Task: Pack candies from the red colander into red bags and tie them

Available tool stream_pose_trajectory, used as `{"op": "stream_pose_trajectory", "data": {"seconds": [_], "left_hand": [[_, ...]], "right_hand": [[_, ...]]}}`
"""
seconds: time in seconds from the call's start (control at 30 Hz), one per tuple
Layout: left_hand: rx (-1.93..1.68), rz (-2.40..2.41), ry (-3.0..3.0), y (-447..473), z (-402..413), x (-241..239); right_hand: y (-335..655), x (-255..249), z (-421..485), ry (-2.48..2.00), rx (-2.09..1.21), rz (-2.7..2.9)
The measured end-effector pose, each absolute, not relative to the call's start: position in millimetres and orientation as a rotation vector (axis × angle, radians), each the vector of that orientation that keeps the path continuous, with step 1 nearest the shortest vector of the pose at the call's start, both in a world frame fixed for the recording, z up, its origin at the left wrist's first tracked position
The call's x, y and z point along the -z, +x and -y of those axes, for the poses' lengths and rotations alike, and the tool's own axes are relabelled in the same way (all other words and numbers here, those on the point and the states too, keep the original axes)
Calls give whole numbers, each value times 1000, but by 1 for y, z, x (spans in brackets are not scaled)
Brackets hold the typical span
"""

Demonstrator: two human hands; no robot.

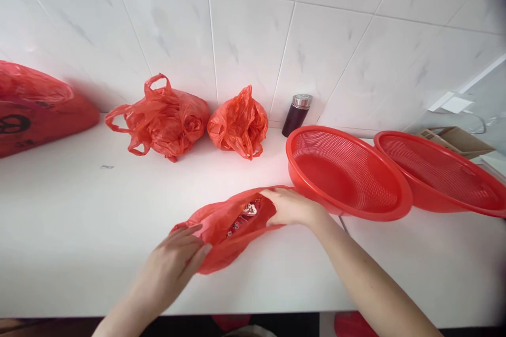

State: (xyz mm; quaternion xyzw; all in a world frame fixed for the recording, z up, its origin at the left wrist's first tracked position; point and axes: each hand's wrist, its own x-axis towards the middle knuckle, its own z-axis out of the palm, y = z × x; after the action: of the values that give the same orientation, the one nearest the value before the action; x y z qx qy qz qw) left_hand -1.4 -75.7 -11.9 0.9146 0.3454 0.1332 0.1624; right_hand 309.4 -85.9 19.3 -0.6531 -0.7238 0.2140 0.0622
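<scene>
A flat red plastic bag (221, 231) lies on the white counter (79, 221) in front of me, with red and white packets (243, 216) showing through its open mouth. My left hand (174, 258) rests on the bag's near left end, fingers stretched over the plastic. My right hand (290, 206) grips the bag's far right edge, fingers curled on the plastic, beside a red mesh basket (348, 171).
Two knotted red plastic bags (162, 118) (239, 124) sit at the tiled wall. A large red bag (35, 108) lies at far left. A dark steel-capped flask (296, 114) stands behind the basket. A second red basket (443, 174) overlaps the first; a cardboard box (454, 139) is behind it.
</scene>
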Motion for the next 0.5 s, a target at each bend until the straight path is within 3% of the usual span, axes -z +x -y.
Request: {"op": "stream_pose_trajectory", "data": {"seconds": [0.17, 0.3, 0.5], "left_hand": [[-627, -1272, 2523, 8, 66, 21], [-386, -1194, 2617, 29, 78, 16], [54, -1155, 2378, 24, 54, 16]], "right_hand": [[294, -35, 101, -1879, -417, 2119], [275, -30, 95, -1823, -250, 2023], [292, -13, 91, -1878, -790, 2329]]}}
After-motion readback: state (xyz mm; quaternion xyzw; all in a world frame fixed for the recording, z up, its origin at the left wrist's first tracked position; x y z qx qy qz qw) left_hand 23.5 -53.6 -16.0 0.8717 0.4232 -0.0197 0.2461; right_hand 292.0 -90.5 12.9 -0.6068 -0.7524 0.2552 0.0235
